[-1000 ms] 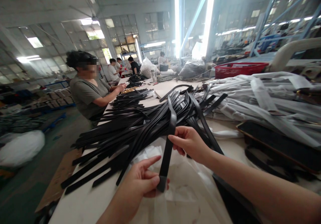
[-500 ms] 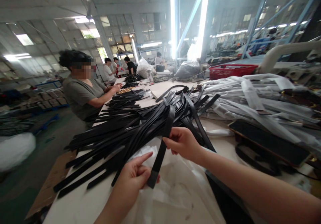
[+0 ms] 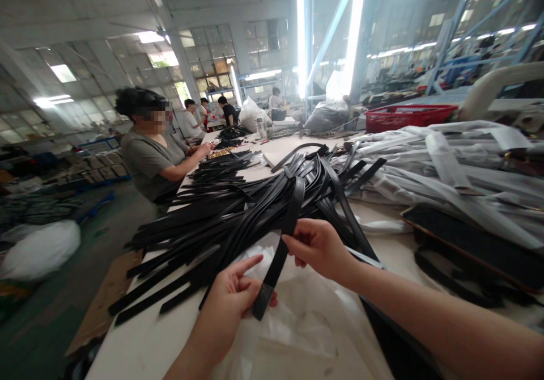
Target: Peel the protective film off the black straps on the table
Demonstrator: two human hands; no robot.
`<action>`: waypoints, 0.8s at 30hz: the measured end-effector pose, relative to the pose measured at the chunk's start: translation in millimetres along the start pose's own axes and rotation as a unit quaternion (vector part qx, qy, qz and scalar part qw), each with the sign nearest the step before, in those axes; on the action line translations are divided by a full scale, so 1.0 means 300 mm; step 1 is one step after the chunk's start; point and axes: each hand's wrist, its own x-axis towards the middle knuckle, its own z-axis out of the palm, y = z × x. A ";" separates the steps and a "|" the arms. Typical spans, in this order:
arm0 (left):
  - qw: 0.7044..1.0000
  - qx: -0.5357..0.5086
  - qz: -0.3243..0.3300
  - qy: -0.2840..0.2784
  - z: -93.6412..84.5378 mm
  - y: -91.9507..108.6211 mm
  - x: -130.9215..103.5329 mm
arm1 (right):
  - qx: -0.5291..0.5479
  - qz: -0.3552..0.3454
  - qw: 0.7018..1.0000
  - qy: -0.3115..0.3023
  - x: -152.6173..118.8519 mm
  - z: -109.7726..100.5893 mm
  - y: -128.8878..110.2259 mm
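Observation:
Both hands are on one black strap (image 3: pixel 278 264), which looks like leather and slants down from the heap toward me. My left hand (image 3: pixel 236 295) pinches its lower end between thumb and fingers, with the index finger stretched out alongside. A short, shinier band shows on the strap close to that end. Higher up, my right hand (image 3: pixel 318 247) grips the strap's edge between thumb and curled fingers. Behind them a large heap of black straps (image 3: pixel 238 204) spreads over the white table (image 3: pixel 140 334). Clear plastic film (image 3: pixel 297 329) lies under my hands.
On the right are a pile of white-wrapped straps (image 3: pixel 425 159) and a black, flat-topped board (image 3: pixel 471 238). A red basket (image 3: pixel 408 118) stands behind. At the table's left side a co-worker in a grey shirt (image 3: pixel 148 159) handles small parts. A cardboard sheet (image 3: pixel 106 300) lies beside the table.
The whole view has shifted, so the scene sits slightly farther right. Both hands keep their hold on the strap in nearly the same pose.

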 end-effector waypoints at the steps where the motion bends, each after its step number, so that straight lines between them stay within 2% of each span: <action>1: 1.000 0.005 0.001 0.001 0.000 0.001 0.001 | 0.019 0.012 1.000 -0.002 0.000 0.002 -0.001; 7: 0.997 0.038 0.069 0.005 0.003 -0.007 -0.001 | 0.084 0.045 0.995 -0.030 -0.002 0.018 -0.006; 9: 0.996 0.032 0.081 0.001 0.002 -0.008 -0.002 | 0.111 0.058 0.990 -0.069 -0.016 0.030 -0.007; 14: 0.995 -0.005 0.097 -0.013 0.000 -0.009 -0.003 | 0.177 0.087 0.956 -0.215 -0.051 0.060 -0.006; 16: 0.995 -0.016 0.093 -0.020 -0.001 -0.009 -0.005 | 0.199 0.120 0.942 -0.243 -0.044 0.056 0.000; 18: 0.996 -0.012 0.082 -0.031 0.000 -0.010 -0.006 | 0.244 0.190 0.927 -0.211 -0.022 0.043 0.010; 20: 0.997 0.009 0.072 -0.040 0.003 -0.010 -0.007 | 0.283 0.256 0.913 -0.145 0.006 0.025 0.022; 22: 0.997 0.031 0.063 -0.039 0.009 -0.009 -0.008 | 0.285 0.267 0.915 -0.097 0.026 0.014 0.030; 24: 0.997 0.038 0.054 -0.031 0.015 -0.008 -0.009 | 0.253 0.234 0.934 -0.091 0.028 0.014 0.029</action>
